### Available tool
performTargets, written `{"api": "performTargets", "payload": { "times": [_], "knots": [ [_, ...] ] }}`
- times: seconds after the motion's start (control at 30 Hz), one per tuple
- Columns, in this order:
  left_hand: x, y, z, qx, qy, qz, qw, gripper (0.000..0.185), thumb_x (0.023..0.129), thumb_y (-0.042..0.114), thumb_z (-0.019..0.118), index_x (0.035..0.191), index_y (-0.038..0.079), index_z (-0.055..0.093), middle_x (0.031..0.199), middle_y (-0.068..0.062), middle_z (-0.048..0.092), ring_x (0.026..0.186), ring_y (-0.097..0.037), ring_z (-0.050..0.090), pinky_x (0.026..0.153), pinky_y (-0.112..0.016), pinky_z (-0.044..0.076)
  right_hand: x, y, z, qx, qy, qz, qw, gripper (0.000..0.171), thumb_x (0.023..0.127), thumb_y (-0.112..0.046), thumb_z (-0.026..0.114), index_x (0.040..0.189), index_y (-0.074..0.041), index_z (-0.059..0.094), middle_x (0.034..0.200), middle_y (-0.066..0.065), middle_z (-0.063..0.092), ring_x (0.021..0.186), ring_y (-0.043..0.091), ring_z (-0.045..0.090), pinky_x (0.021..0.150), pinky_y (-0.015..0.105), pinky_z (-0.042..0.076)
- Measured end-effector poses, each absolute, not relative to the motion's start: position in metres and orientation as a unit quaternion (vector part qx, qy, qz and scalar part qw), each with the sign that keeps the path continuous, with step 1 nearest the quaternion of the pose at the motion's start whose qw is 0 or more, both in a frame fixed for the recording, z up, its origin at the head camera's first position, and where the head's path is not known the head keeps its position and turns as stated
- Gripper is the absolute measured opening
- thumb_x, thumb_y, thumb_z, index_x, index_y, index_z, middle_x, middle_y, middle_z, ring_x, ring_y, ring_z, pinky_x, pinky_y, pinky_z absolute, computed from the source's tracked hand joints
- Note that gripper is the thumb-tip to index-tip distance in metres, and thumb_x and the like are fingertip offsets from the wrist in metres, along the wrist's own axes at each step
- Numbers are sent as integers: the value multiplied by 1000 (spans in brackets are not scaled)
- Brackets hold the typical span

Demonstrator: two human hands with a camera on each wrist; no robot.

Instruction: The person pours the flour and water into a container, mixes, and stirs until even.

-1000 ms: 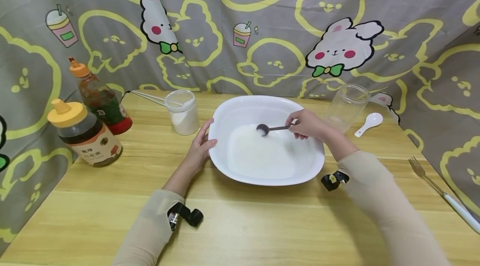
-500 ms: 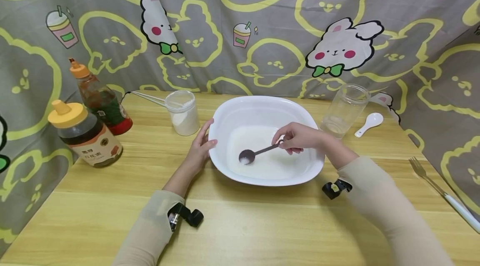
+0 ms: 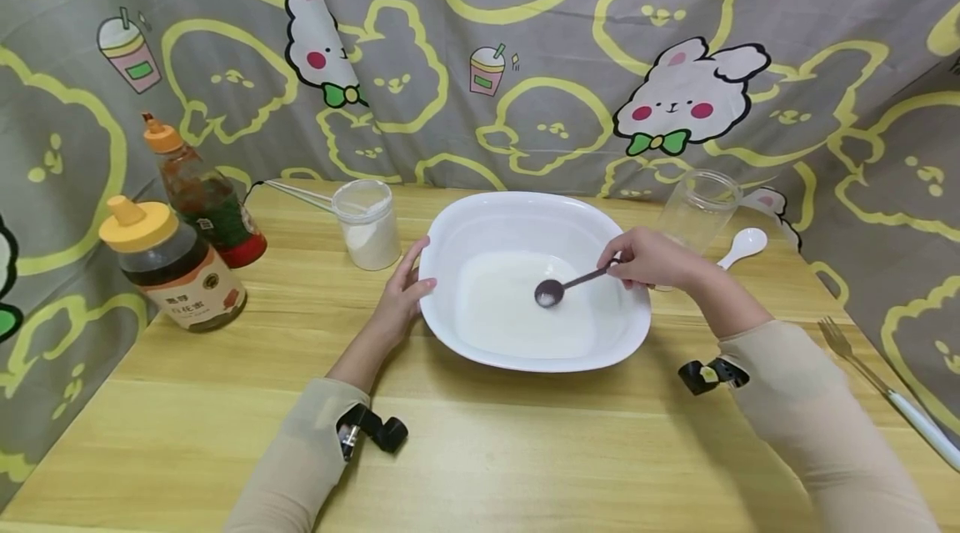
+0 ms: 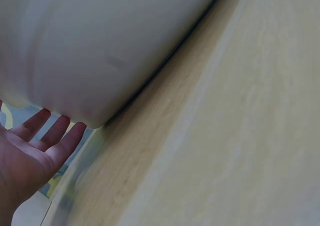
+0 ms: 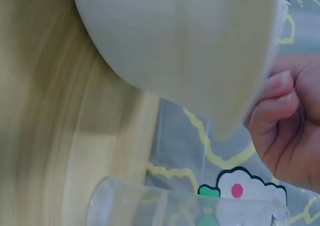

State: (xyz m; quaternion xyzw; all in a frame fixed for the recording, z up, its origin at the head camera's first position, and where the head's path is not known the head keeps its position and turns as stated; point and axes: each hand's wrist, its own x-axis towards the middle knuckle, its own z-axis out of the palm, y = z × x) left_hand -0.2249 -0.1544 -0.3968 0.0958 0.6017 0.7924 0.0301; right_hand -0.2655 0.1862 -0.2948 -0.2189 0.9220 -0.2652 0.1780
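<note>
White liquid, milky and shallow, lies in the bottom of the white bowl [image 3: 480, 216] at the middle of the wooden counter [image 3: 480, 450], and in the head view the dark metal spoon [image 3: 567, 286] now has its bowl dipped near the centre of that pool, slightly toward 3 o'clock. Half a second ago the spoon head sat lower and toward 8 o'clock, and a second ago it was up near 12 o'clock, so the right hand [image 3: 651, 259] has carried it round a loop; I judge this to be stirring in progress, with the liquid looking even and no lumps visible. The right hand pinches the spoon's handle above the bowl's 3 o'clock rim, while the left hand [image 3: 401, 297] rests with straight fingers against the outer wall at 9 o'clock, where it was in both earlier pictures, steadying the dish. A jar of white powder [image 3: 365, 223] stands at 10 o'clock of the bowl and an empty clear jar [image 3: 699, 208] at 2 o'clock. In the left wrist view, the palm and relaxed fingers [image 4: 52, 133] lie against the bowl's underside. In the right wrist view, curled fingers [image 5: 280, 99] show past the bowl's rim, though the spoon itself is hidden there.
</note>
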Motion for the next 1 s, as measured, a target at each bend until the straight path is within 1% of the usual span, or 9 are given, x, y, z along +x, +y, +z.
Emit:
{"api": "performTargets", "payload": {
  "times": [0.07, 0.17, 0.3, 0.43, 0.5, 0.63, 0.73, 0.9, 1.0],
  "knots": [
    [-225, -154, -396, 98, 600, 793, 31, 65, 78, 8, 50, 137, 21, 25, 126, -22, 35, 109, -43, 35, 72, -37, 50, -270, 181, -298, -199, 932, -258, 157, 14, 81, -5, 54, 92, -3, 62, 54, 5, 52, 43, 15, 43, 38, 25, 38],
    [-225, -154, -396, 99, 600, 793, 31, 65, 78, 8, 51, 137, 21, 24, 126, -22, 35, 109, -44, 35, 72, -39, 49, -277, 170, -305, -180, 940, -257, 136, 14, 80, -5, 55, 92, -3, 62, 56, 5, 54, 47, 16, 45, 42, 26, 40],
    [-225, -154, -396, 97, 604, 791, 32, 66, 78, 9, 50, 137, 21, 24, 126, -22, 35, 109, -44, 36, 72, -40, 49, -284, 153, -314, -192, 934, -269, 137, 13, 79, -3, 56, 91, -3, 61, 56, 5, 54, 49, 16, 46, 44, 26, 41],
    [-225, -154, -396, 96, 605, 789, 30, 66, 78, 9, 50, 137, 21, 24, 125, -22, 36, 107, -44, 37, 70, -36, 50, -283, 140, -321, -225, 914, -293, 166, 11, 79, -2, 56, 89, -1, 60, 53, 5, 54, 44, 14, 43, 42, 24, 37],
    [-224, -154, -396, 96, 606, 789, 30, 66, 78, 9, 50, 137, 21, 24, 125, -22, 36, 107, -43, 37, 70, -36, 50, -280, 137, -323, -241, 900, -309, 192, 10, 79, -1, 56, 88, 0, 60, 52, 6, 53, 42, 13, 40, 41, 23, 35],
    [-224, -154, -396, 94, 607, 789, 29, 66, 78, 9, 50, 137, 21, 24, 125, -22, 36, 107, -43, 38, 72, -38, 50, -271, 140, -324, -273, 870, -326, 250, 10, 79, -1, 55, 88, 2, 59, 51, 6, 52, 40, 11, 36, 39, 20, 30],
    [-224, -154, -397, 95, 608, 788, 29, 66, 78, 10, 51, 137, 21, 24, 125, -21, 36, 108, -42, 38, 74, -42, 48, -265, 149, -320, -289, 858, -320, 279, 9, 78, 0, 55, 86, 2, 59, 50, 5, 51, 40, 10, 35, 38, 19, 29],
    [-224, -154, -397, 98, 607, 788, 30, 66, 77, 10, 51, 137, 21, 24, 126, -21, 36, 109, -44, 36, 77, -49, 44, -260, 169, -302, -284, 869, -280, 292, 8, 76, 4, 54, 80, -2, 59, 51, 4, 50, 44, 12, 41, 40, 19, 32],
    [-224, -154, -396, 101, 605, 789, 29, 66, 77, 10, 51, 137, 21, 24, 125, -22, 36, 108, -45, 36, 78, -52, 42, -259, 178, -287, -272, 889, -242, 277, 10, 74, 5, 52, 78, -2, 59, 53, 4, 50, 46, 13, 43, 41, 21, 35]
  ]
}}
